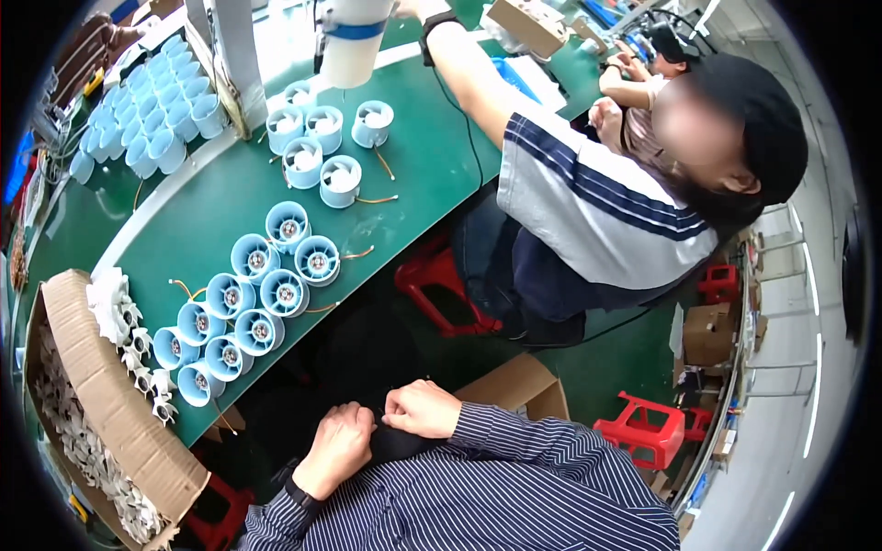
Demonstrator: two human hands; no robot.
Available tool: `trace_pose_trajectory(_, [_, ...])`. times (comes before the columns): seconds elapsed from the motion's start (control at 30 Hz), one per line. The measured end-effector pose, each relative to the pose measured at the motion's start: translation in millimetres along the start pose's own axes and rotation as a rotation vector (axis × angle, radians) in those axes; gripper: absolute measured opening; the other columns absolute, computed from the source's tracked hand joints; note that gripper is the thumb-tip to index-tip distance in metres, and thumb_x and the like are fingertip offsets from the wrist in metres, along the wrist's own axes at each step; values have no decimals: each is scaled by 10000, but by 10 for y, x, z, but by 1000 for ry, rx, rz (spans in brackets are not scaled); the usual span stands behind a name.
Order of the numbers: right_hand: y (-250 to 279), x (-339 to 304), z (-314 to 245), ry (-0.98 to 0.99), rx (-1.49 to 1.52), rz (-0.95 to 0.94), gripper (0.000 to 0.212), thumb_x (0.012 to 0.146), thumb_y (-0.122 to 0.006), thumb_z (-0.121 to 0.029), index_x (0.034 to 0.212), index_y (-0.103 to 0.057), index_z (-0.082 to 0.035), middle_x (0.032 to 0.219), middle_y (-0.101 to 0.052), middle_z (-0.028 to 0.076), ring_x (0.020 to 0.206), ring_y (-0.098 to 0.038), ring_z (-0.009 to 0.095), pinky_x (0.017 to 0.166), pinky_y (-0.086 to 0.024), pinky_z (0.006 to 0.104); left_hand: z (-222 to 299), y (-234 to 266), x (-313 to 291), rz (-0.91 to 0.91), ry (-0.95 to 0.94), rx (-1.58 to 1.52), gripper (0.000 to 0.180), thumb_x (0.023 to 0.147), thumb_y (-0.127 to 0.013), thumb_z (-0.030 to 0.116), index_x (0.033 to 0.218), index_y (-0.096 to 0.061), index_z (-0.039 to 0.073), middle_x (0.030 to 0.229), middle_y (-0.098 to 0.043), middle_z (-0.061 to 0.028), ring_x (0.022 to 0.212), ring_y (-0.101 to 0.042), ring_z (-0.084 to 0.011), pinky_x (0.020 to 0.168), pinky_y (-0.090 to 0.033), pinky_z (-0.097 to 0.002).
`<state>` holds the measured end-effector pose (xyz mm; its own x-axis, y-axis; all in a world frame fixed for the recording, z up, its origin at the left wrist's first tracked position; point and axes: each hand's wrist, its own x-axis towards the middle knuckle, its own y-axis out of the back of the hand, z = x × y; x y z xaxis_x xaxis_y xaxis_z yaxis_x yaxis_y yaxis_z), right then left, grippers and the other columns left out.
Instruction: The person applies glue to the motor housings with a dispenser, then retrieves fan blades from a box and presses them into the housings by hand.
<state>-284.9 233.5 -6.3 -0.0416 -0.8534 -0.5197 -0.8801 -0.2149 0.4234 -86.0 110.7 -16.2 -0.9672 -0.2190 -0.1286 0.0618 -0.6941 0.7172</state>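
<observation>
My left hand (pixel 340 447) is closed, its fingers curled over my dark lap. Close beside it my right hand (pixel 422 409) is also closed, with a small gap between the two. Nothing shows in either hand. Both are off the green table (pixel 413 165). Nearest to them on the table are several light blue round fan housings (pixel 258 331), open side up, with motor hubs inside and thin coloured wires trailing out. Farther off, another group of blue housings holds white fan blades (pixel 341 178).
A cardboard box (pixel 138 404) of white fan impellers stands at the left, with loose impellers (pixel 138 344) beside it. Stacked blue housings (pixel 156 110) fill the far left. At the right a co-worker (pixel 597 202) reaches toward a white cylindrical machine (pixel 352 41). Red stools (pixel 643 430) stand on the floor.
</observation>
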Motion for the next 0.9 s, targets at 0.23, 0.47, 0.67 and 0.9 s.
trace_pose_trajectory(0.23, [17,-139,61,-41,-280,-9,331,993,-639,-283,938,-740,28,854,-781,229,821,-791,423,768,-644,548,0,-20,-26,17,-17,-45,163,886,-762,40,932,-609,7,916,-640,-194,847,-654,-400,791,-547,-502])
trace_pose_trajectory(0.47, [-17,0,-2,80,173,57,192,1085,-683,-184,1043,-697,3,908,-749,110,649,-689,248,654,-578,383,-88,-39,104,85,-41,-94,147,899,-739,30,928,-598,-2,896,-622,-182,859,-648,-393,808,-548,-486])
trace_pose_trajectory(0.67, [157,-47,45,-423,1114,-226,166,1138,-661,-184,1060,-691,-40,832,-649,-21,629,-465,10,535,-367,210,-122,-27,-10,4,-5,-123,145,904,-736,28,934,-598,-6,903,-624,-179,874,-653,-377,852,-548,-473])
trace_pose_trajectory(0.9, [161,-366,523,-463,1016,-180,178,1160,-636,-204,1086,-683,-49,865,-654,2,591,-393,10,510,-282,196,-136,-18,-62,-83,-78,-24,142,913,-735,24,953,-601,-3,907,-620,-174,879,-651,-358,883,-539,-465])
